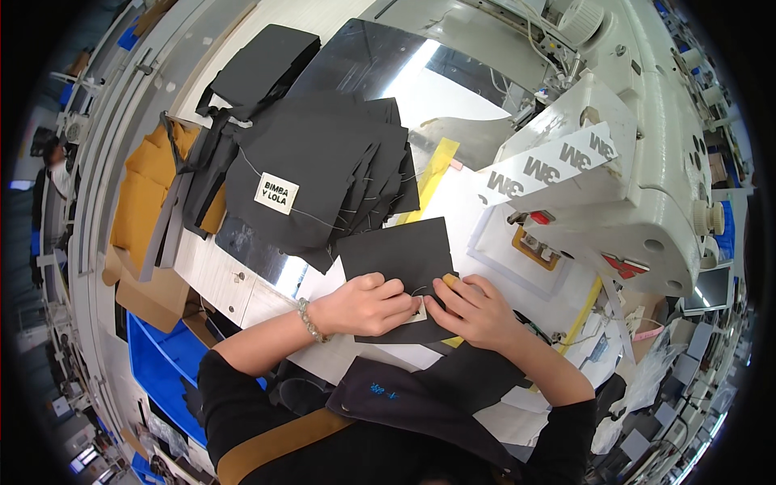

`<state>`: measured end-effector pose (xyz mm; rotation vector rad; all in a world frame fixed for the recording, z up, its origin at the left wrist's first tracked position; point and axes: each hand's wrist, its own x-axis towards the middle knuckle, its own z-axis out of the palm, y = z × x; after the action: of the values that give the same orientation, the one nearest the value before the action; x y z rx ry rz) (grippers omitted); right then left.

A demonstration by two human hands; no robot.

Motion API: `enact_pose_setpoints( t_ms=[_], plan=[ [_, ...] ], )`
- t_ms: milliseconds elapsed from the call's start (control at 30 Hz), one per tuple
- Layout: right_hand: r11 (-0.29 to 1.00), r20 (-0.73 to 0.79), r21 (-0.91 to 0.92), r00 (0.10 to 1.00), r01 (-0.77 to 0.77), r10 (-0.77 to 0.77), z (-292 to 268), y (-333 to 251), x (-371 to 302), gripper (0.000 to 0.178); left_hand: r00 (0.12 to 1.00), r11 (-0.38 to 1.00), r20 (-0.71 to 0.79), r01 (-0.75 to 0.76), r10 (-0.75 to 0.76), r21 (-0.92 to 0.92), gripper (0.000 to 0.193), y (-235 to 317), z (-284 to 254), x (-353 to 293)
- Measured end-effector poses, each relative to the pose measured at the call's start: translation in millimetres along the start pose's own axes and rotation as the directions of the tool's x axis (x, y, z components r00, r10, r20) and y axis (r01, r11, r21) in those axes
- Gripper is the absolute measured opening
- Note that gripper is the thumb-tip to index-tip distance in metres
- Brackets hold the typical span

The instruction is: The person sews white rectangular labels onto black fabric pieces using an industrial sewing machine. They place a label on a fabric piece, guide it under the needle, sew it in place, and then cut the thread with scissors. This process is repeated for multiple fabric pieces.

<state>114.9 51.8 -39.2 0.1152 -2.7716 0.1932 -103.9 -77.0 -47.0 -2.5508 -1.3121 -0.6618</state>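
A flat black panel (400,252), which looks like fabric or leather, lies under both my hands in front of the sewing machine. A small cream label (418,312) sits on it, partly covered by my fingers. My left hand (365,305), with a beaded bracelet at the wrist, is closed, its fingertips pinching at the label's left side. My right hand (475,310) is closed too, gripping the panel just right of the label; one finger has a yellow wrap. A short loose thread curls between the hands. What exactly lies between the fingertips is hidden.
A stack of black panels (311,162) with trailing threads and a labelled top piece stands to the left. The white sewing machine (647,162) rises at the right. Mustard pieces (145,194) hang at far left, above a blue bin (162,372). Yellow tape (436,174) marks the table.
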Motion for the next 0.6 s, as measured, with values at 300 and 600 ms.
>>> enact_pose_setpoints(
  t_ms=[300, 600],
  plan=[
    [1.000, 0.015, -0.006, 1.000, -0.005, 0.005, -0.2, 0.0, -1.1, 0.025, 1.000, 1.000, -0.001, -0.004, 0.004, 0.000, 0.029, -0.1, 0.2, -1.0],
    [1.000, 0.029, -0.018, 0.999, -0.016, 0.017, -0.8, -0.4, -0.4, 0.023, 1.000, 1.000, 0.006, -0.002, 0.002, -0.005, 0.030, -0.4, 0.5, -0.4]
  ],
)
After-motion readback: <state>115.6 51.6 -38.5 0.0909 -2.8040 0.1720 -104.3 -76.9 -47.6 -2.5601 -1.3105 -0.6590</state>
